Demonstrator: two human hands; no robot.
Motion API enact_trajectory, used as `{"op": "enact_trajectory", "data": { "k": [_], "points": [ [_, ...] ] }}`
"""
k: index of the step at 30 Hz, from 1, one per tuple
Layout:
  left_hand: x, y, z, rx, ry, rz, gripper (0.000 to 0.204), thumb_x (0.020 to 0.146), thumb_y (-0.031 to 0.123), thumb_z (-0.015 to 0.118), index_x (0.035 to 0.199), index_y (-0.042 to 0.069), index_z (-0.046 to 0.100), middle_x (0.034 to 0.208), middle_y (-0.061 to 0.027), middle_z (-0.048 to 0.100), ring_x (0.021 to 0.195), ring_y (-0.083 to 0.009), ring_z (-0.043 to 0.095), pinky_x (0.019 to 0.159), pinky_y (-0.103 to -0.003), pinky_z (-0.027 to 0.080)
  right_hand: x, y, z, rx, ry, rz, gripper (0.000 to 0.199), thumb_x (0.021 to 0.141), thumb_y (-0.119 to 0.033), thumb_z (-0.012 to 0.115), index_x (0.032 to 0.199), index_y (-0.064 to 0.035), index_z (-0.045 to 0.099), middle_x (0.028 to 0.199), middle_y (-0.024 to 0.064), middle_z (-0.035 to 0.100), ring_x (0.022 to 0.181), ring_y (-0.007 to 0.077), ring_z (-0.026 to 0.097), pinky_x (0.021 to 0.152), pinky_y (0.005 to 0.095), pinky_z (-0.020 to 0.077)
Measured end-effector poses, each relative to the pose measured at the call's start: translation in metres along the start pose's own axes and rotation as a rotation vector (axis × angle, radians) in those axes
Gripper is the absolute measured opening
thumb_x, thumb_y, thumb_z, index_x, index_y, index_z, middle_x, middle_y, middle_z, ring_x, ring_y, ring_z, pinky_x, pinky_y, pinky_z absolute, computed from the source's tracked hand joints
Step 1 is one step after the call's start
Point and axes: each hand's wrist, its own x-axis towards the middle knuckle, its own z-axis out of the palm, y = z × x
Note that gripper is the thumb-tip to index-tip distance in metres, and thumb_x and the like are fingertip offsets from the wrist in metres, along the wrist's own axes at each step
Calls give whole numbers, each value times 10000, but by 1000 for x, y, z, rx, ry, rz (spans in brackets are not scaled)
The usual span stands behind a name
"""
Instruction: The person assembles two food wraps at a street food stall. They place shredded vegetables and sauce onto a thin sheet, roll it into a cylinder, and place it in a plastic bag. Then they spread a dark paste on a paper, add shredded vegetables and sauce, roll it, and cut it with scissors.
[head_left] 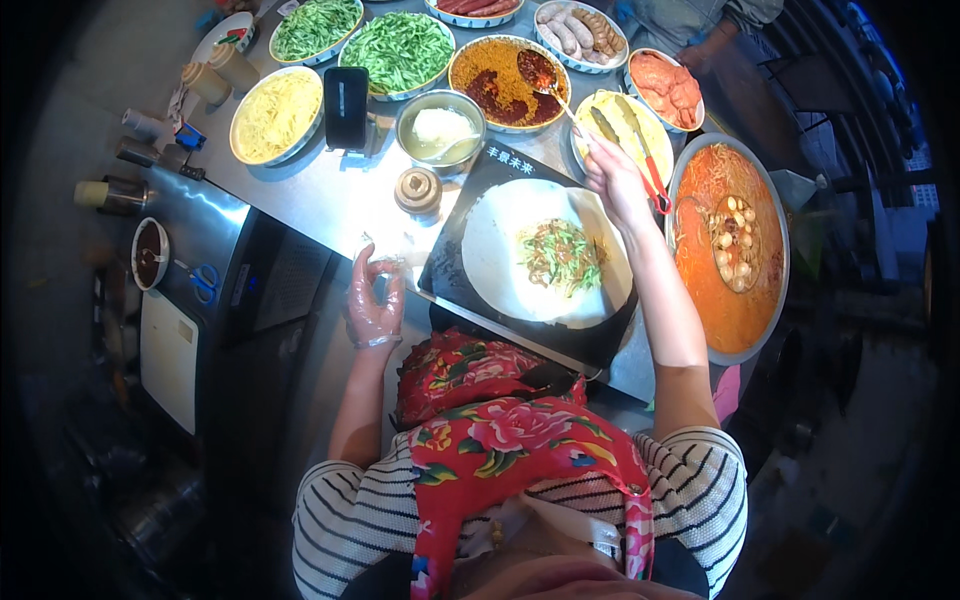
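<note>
My right hand (618, 185) is closed around the handle of a metal spoon (562, 102). The spoon's bowl rests in a dish of dark red chili sauce and orange crumbs (500, 75). My left hand (375, 300), in a clear plastic glove, hovers by the counter's front edge with its fingers loosely curved and apart; I see nothing in it. Between my hands, a thin, pale round sheet (490, 250) lies on a black flat cooktop (455, 270). A heap of shredded cucumber, pale strands and brown sauce (560, 258) sits on the sheet.
Red-handled tongs (650, 165) lie across a yellow dish. A big pan of orange-red broth (710, 290) stands at the right. Bowls of shredded cucumber (395, 50) and yellow strands (275, 115), a phone (346, 108), a metal bowl (440, 130) and a lidded jar (417, 190) stand behind the cooktop.
</note>
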Motion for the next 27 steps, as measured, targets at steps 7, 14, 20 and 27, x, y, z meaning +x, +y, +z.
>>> {"op": "enact_trajectory", "data": {
  "k": [7,14,20,27],
  "points": [
    [-5,23,19,-99,-95,-91,506,905,-9,607,1392,-12,470,990,-59,617,951,-132,598,919,-303,477,-160,29,-25,-742,223,0,320,1016,-138,558,1293,9,623,993,36,684,830,87,581,769,252,475],
    [12,48,43,-75,-196,28,440,915,7,615,1341,-21,509,965,-82,641,918,-149,622,860,-292,493,-224,54,-50,-1193,330,-284,287,992,-100,559,1256,-32,647,902,147,670,829,225,637,803,323,497],
    [10,56,47,-134,-256,2,386,923,12,605,1301,-32,544,943,-54,619,897,-124,596,837,-273,489,-188,60,-53,81,456,199,286,1016,-131,521,1246,-11,640,691,-70,477,549,17,374,502,171,301],
    [3,64,50,-220,-226,-43,332,926,7,592,1252,-49,574,929,-59,638,893,-121,612,827,-270,496,59,44,16,-1147,366,-408,371,992,-184,464,1265,32,591,1013,294,651,1051,411,618,976,439,457]
  ]
}}
